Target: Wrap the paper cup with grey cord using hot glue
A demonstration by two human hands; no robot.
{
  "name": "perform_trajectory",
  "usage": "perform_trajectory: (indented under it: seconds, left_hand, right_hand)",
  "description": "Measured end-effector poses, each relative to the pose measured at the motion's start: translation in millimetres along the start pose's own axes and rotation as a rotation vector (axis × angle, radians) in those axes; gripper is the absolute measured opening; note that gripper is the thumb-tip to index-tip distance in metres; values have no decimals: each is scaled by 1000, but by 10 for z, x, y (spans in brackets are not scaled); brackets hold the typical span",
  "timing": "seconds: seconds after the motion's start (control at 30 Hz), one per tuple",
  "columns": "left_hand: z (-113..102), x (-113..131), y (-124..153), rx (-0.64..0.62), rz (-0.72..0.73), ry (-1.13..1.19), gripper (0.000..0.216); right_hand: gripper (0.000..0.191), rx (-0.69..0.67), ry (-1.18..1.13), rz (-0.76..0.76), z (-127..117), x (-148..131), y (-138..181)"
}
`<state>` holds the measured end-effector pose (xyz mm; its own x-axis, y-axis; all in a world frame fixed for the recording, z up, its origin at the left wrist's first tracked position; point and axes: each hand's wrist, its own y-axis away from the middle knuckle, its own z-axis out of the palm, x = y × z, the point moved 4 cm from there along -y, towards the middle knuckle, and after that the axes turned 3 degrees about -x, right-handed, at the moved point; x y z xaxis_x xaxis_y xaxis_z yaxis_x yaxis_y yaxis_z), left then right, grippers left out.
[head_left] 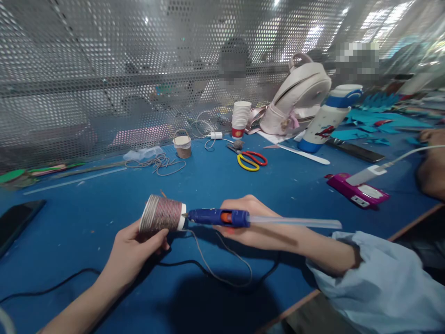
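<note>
My left hand [134, 253] grips a paper cup wrapped in brownish cord [162, 214], lying on its side above the blue table. My right hand [250, 229] is closed round a blue glue gun [219, 217] with a clear glue stick [295, 223] sticking out of its back. The gun's nozzle touches the white rim of the cup. A loose end of cord [222, 264] hangs from the cup and loops on the table, beside the gun's black cable [181, 264].
Farther back lie yellow and red scissors [251, 160], a stack of paper cups [240, 119], a small cord-wrapped basket [182, 144], loose cord [160, 163], a pink backpack [299, 97] and a bottle [330, 118]. A magenta power strip [358, 190] lies right, a phone [15, 222] left. Another person's hand [431, 162] rests at far right.
</note>
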<state>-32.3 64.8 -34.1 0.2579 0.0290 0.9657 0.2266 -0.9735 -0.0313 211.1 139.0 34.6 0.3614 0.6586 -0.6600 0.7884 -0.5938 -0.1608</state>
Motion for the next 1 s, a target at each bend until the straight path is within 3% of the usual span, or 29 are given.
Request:
perform_trajectory:
  seconds: [0.17,0.53,0.83,1.0]
  left_hand:
    - [-13,6,7,-26,20,-25,19]
    - [-12,3,4,-27,36,-29,18]
    - [-28,-13,6,-56,48,-23,20]
    - [-36,-38,12,-66,54,-16,19]
  right_hand:
    - [19,10,-5,65,-14,48,-19]
    - [11,-98,44,-60,53,-40,37]
    - [23,15,-30,74,-38,48,-27]
    - [23,47,-49,73,-67,62,-48]
